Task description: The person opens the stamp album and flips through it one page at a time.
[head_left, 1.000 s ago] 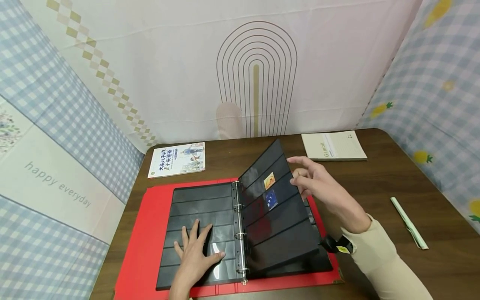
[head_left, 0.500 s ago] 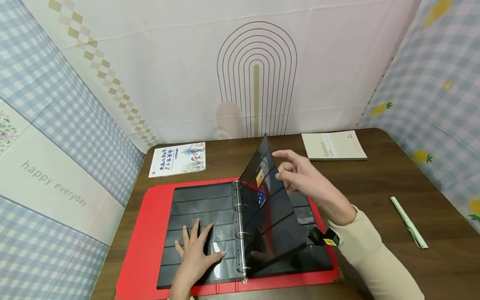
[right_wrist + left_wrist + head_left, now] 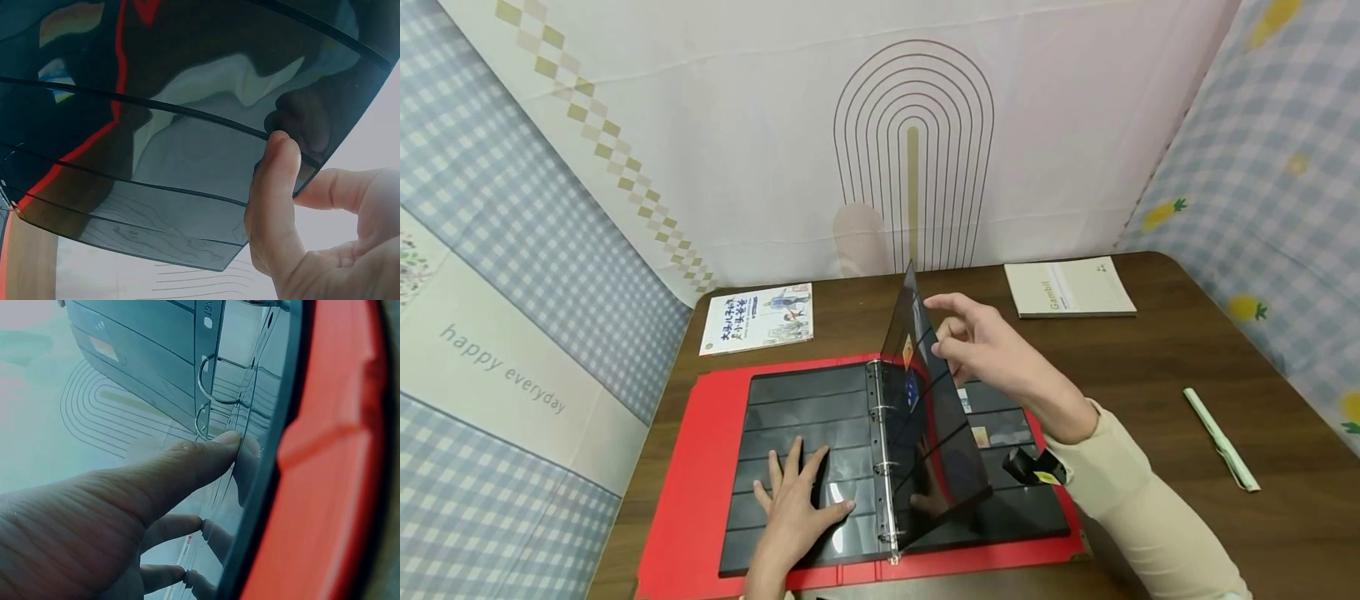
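And it's bold red up front: the large red rectangular ring binder (image 3: 677, 475), with a shiny silver metal spine (image 3: 883, 467). Inside it, the flat black plastic page (image 3: 808, 412) wears darker stripes; the raised glossy black plastic page (image 3: 951, 433) flashes a small orange slip (image 3: 907, 351) and a small blue slip (image 3: 912, 389). Under the binder — dark brown wooden table (image 3: 1127, 358). Behind it, left, a white booklet with blue lettering (image 3: 756, 318); behind right, a cream notebook (image 3: 1070, 287). Beyond, a white cloth backdrop (image 3: 767, 125) shows dark nested arches, and right of the binder, blue-and-white gingham cloth (image 3: 1247, 208) sports yellow pineapples!
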`<state>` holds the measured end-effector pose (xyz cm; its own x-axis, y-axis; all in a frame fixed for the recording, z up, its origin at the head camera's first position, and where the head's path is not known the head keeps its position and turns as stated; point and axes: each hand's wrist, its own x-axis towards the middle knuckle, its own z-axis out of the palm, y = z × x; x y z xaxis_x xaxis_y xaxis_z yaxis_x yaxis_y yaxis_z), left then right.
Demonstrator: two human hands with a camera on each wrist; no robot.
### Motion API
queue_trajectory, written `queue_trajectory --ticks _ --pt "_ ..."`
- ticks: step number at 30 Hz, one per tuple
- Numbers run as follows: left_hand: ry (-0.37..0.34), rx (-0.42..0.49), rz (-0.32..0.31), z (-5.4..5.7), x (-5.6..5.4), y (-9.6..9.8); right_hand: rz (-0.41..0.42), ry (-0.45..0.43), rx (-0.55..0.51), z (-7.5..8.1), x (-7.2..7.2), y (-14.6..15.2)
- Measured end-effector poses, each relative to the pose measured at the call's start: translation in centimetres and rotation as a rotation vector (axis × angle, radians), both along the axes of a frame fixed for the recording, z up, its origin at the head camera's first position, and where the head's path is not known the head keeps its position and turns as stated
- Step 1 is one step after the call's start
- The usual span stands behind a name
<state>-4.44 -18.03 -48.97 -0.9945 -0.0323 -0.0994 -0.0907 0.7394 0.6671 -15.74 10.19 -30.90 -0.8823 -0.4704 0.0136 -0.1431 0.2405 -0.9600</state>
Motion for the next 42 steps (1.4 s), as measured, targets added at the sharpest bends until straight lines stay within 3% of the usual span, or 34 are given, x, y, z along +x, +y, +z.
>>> queue_trajectory --ticks 21,29,35,42 --pt "0.007 0.003 -0.001 0.2 0.0 0.2 0.039 0.051 -0.016 0.5 -0.2 -2.5" --pt "-0.010 -0.020 0.007 0.4 -0.2 0.3 0.040 0.018 -0.018 0.3 -0.1 -3.5" --pt "0.004 -0.013 0.013 2.2 -0.4 0.2 0.065 0.009 -0.014 0.4 0.2 -4.3" --pt "0.259 0.124 -0.019 5.7 -0.8 1.5 0.129 0.051 -0.006 0.1 0.2 -4.7"
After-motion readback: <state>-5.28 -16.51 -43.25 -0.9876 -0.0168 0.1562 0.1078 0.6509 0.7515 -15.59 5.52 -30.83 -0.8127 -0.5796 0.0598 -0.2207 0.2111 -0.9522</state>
